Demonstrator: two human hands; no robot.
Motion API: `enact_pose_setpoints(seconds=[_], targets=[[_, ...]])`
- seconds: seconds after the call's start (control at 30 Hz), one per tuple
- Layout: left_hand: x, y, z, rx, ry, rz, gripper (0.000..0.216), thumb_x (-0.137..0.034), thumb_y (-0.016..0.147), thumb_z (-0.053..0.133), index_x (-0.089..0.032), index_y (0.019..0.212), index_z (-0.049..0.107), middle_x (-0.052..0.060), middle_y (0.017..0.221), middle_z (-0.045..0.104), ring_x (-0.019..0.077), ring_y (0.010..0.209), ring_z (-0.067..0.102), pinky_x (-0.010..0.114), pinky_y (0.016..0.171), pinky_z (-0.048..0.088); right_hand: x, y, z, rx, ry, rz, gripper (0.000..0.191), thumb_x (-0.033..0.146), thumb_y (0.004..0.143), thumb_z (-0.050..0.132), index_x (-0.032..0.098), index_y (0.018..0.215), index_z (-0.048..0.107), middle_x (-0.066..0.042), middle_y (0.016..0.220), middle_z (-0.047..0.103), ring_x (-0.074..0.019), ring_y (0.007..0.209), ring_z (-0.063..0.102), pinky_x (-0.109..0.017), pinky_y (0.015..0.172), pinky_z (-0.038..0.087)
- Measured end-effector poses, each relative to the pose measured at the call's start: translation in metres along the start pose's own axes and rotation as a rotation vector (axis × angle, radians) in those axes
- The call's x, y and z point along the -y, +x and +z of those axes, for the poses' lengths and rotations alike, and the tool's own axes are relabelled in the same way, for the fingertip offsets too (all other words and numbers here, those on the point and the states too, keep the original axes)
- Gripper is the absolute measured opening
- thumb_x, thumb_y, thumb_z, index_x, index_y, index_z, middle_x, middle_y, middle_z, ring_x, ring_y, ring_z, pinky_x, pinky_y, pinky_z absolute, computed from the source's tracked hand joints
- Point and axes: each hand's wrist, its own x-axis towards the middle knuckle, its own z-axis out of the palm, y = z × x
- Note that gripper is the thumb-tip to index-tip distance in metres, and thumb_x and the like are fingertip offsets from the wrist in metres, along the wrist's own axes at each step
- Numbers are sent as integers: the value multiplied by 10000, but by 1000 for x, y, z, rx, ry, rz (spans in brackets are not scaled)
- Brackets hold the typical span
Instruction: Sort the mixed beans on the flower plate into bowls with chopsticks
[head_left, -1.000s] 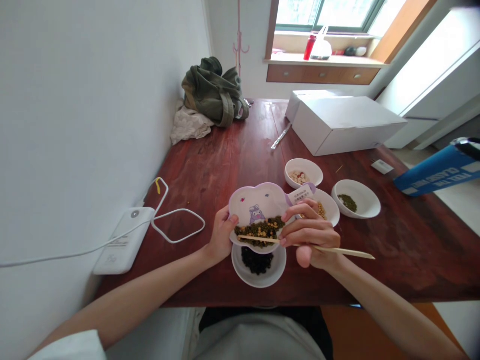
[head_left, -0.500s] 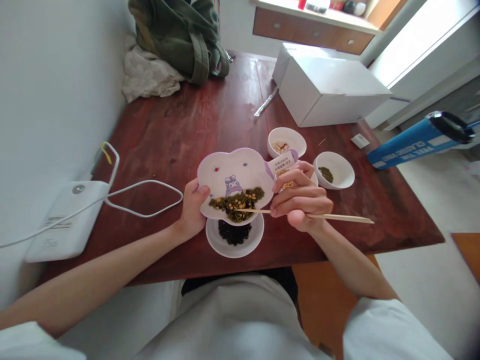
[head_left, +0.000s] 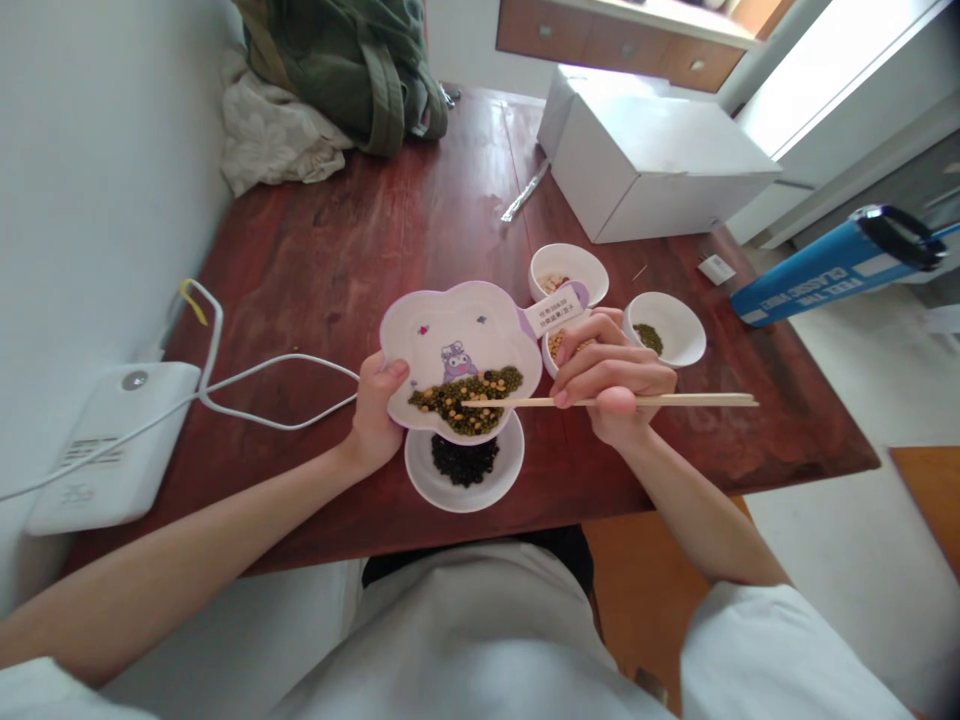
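My left hand (head_left: 377, 410) grips the left edge of a cloud-shaped, purple-rimmed plate (head_left: 420, 325), thumb on top. The plate is tilted towards me, with mixed green, yellow and black beans (head_left: 472, 400) gathered along its lower side. In my right hand (head_left: 615, 380) is a pair of chopsticks (head_left: 697, 400), their tips among the beans. Below the plate's front edge stands a white bowl (head_left: 465, 500) of black beans (head_left: 463, 462), partly covered by the plate. Behind my right hand, a bowl of yellow beans (head_left: 556, 345) is mostly hidden.
A bowl with pale and reddish pieces (head_left: 589, 265) and a bowl with green beans (head_left: 682, 330) stand beyond my right hand. Further off are a white box (head_left: 667, 150), a blue bottle (head_left: 832, 270) and a green bag (head_left: 352, 70). A white power bank (head_left: 112, 440) with its cable lies left.
The chopsticks have swung to lie more level, their tips shifting slightly left among the beans. The whole view has shifted a little; my left hand keeps its hold on the plate.
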Motion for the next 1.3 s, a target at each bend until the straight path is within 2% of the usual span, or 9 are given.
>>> enact_pose_setpoints(seconds=[0.1,0.17,0.33,0.47,0.63,0.9,1.07,1.2,1.3], targets=[[3,0,0,-105,-24,-16,447,-588,853,976,-261,721,702,25,691,609,211,634,583,341,527,557,-5,-2,2,-24,23,30,650,646,1259,682,281,735,800,40,647,800,-220,706,745,-499,922,521],[3,0,0,-131,-58,-64,418,-592,822,987,-264,770,732,32,717,652,243,677,651,367,581,610,-8,-2,3,-3,17,33,649,648,1259,681,278,740,806,37,662,812,-218,707,748,-498,920,530],[1,0,1,-102,-106,-193,459,-606,741,1013,-229,957,867,81,853,845,311,795,791,416,706,685,-11,-2,3,-19,11,51,641,657,1245,699,291,739,840,11,656,808,-228,690,757,-494,876,584],[-2,0,6,-102,-129,-196,423,-593,732,1005,-243,908,846,80,803,812,383,905,862,449,736,723,-13,-4,3,-23,8,81,653,685,1241,686,304,741,863,-2,649,795,-249,713,786,-519,915,626],[-6,1,13,-67,-217,-213,367,-510,732,992,-263,801,729,60,803,808,440,1104,903,500,843,789,-16,-4,4,-37,23,62,625,671,1241,701,300,766,868,6,667,804,-236,717,801,-500,907,626],[-14,-1,18,-6,-246,-228,410,-521,709,980,-216,913,796,128,920,890,549,1250,909,624,996,818,-11,-3,1,24,-24,169,685,753,1215,692,286,756,892,2,678,780,-183,588,691,-432,749,579],[-14,-2,17,-16,-237,-223,422,-558,712,980,-231,921,814,132,935,897,558,1326,890,607,1003,822,-13,-4,1,32,-10,144,629,714,1226,702,286,810,900,7,712,794,-186,635,707,-433,826,578],[-13,-1,16,-41,-214,-216,405,-587,709,992,-252,849,811,113,871,872,529,1262,903,589,971,828,-14,-4,2,48,-36,144,632,730,1225,689,290,829,910,5,723,795,-194,653,717,-449,852,578],[-13,-1,17,-36,-227,-223,396,-584,703,985,-257,879,848,103,851,862,522,1248,899,606,969,830,-14,-4,1,57,-24,148,598,723,1223,700,290,872,919,6,747,803,-197,682,730,-450,869,570]])
